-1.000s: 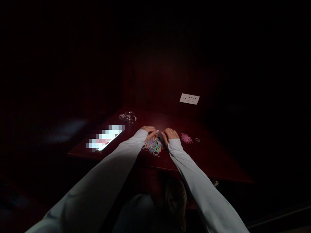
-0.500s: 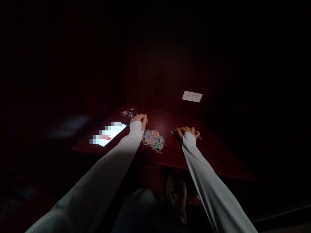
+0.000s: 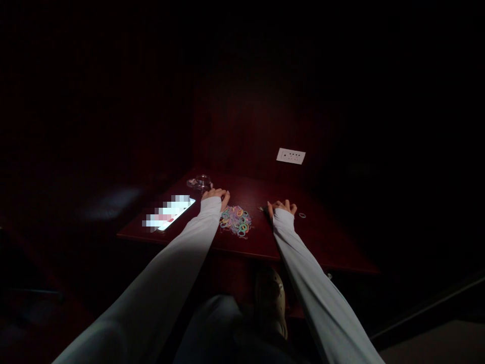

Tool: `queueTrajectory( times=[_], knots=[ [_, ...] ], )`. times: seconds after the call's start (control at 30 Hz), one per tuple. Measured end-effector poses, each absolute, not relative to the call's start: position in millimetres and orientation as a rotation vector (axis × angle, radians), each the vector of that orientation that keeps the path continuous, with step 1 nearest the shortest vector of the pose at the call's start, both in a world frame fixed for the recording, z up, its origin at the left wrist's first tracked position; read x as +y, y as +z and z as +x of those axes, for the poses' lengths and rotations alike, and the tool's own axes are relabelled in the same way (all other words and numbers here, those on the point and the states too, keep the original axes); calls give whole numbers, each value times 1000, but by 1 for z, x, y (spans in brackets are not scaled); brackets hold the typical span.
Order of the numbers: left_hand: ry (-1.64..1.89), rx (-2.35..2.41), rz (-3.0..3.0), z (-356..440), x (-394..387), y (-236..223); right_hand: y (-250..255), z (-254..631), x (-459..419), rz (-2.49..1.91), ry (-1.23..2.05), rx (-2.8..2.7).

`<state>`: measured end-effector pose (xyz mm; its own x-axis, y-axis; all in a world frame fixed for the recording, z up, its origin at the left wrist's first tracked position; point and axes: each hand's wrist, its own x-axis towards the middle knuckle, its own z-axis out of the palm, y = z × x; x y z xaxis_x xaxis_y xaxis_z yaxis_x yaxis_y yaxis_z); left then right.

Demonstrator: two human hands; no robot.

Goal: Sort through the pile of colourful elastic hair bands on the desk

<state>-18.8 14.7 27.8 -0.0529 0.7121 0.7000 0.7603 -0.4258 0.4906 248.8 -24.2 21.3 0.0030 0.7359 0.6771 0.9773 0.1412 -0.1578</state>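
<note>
Bands (image 3: 237,222) are best parted lightly by fingertip, the left hand (image 3: 215,195) being half-curled beside them, the right hand (image 3: 282,207) loosely bent, neither's hold discernible.

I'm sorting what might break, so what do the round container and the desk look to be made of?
Round container: probably clear plastic, possibly glass; see-through with glossy highlights.
Desk: perhaps varnished wood or laminate; dark red with a soft sheen.
</note>
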Motion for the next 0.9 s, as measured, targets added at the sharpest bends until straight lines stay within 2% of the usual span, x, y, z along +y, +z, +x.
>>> queueTrajectory(
  times=[0.33, 0.53, 0.7, 0.9],
  knots=[
    [-1358, -1686, -2290, -22, 17, 19, 34, 204, -65, -1516, -391, -2021],
    [-1202, -1548, -2744, -33, 25, 11, 34, 211, -68, -1375, -131, -2008],
    [-1177, -1536, -2786, -49, 7, 14, 30, 210, -82, -1224, 20, -1950],
    [-1185, -1311, -2782, -49, -25, 22, 28, 211, -106, -1199, 447, -1969]
  ],
)
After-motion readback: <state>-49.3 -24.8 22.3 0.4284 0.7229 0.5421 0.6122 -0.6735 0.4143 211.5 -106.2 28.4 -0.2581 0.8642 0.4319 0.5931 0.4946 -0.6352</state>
